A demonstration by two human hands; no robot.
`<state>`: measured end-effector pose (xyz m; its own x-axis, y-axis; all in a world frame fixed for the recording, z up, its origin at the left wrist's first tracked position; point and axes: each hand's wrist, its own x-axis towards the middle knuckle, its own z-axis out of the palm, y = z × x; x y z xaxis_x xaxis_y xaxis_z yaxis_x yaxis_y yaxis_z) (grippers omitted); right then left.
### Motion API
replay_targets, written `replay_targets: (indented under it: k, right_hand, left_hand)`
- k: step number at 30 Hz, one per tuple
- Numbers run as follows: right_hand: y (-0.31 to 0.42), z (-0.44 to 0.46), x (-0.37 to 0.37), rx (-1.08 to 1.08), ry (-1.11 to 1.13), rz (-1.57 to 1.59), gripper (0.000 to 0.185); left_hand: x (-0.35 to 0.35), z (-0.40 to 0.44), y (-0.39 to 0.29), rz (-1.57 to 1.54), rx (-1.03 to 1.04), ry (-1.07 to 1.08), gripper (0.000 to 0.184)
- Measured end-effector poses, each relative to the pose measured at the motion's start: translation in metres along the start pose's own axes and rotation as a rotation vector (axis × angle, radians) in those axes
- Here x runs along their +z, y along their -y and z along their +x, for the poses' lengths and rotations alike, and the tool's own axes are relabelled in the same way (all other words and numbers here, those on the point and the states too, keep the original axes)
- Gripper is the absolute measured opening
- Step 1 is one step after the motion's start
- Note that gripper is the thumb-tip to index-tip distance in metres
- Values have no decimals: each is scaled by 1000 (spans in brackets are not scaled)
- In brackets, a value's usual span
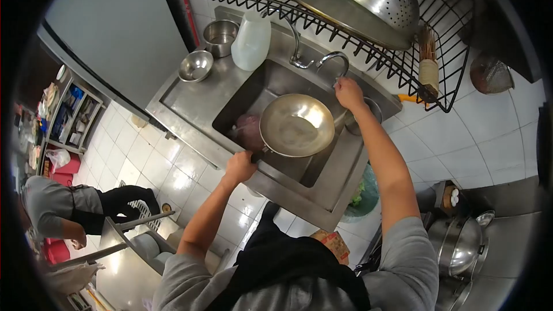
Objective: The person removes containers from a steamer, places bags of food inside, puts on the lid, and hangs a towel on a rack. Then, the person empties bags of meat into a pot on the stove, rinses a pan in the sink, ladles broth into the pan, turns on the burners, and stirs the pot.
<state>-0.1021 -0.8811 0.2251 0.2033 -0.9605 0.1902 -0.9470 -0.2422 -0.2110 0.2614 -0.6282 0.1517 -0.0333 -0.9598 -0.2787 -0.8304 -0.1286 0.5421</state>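
A round metal wok (296, 125) is held over the sink basin (230, 103), its inside facing up with a bright reflection. Its short dark handle is mostly hidden in my left hand (241, 167), which is closed around it at the sink's front edge. My right hand (348, 93) reaches to the back of the sink, fingers closed at the end of a curved chrome faucet (334, 57). A second chrome faucet (296, 46) stands to its left. A reddish bundle (249, 131), perhaps in plastic, lies in the basin, partly behind the wok.
A whitish plastic jug (252, 43), a steel pot (220, 37) and a steel bowl (196, 66) stand on the left counter. Overhead, a black wire rack (368, 52) holds a colander (380, 0) and a brush (428, 69). Another person (63, 201) is at the far left.
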Motion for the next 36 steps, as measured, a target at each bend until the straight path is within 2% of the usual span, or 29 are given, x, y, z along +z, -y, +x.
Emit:
replay_targets:
  k: [3,6,9,11,13,16,18,21,24,25,27,29,32,33,36]
  right_hand:
    - [-12,5,24,-83,-170,-314,39]
    - [-12,6,26,-15,428,-491,37]
    - [6,8,20,390,794,296,34]
    - [7,10,28,228,402,250,33]
    - [6,19,36,200,226,445,32]
    - [33,36,32,336,301,1081,30]
    - [44,48,34,384,381,1482,31]
    - [65,52,26,313,588,1709,30]
    - [64,41,23,228,415,1228,34]
    - [51,38,12,46,316,417,47]
    - [20,9,30,61,33,69,48]
    - [3,-17,36,7,-131,-388,47]
    - [-25,-37,57,-80,160,-757,42]
    - [-7,-31,30,39,474,-320,37]
    - [9,-21,30,116,486,201,37]
  left_hand:
    - [-4,2,-6,-45,23,-40,32]
    - [-5,5,-2,-70,40,-71,32]
    - [-4,13,5,-86,36,-81,33]
    - [-5,16,4,-96,36,-89,34]
    - [-12,14,-1,-100,37,-98,36]
    - [0,24,7,-46,-27,-75,37]
    - [-12,13,-10,-71,-34,-117,31]
    - [-13,9,-14,-103,-36,-134,30]
    - [-7,14,-7,-113,-37,-84,33]
    - [-4,13,-1,-113,-46,-56,35]
    - [0,11,10,-94,-32,-79,31]
    - [2,8,14,-89,-37,-90,28]
    - [-1,5,17,-91,-57,-92,26]
    - [-1,7,17,-98,-64,-107,24]
    - [-5,8,9,-89,-89,-103,23]
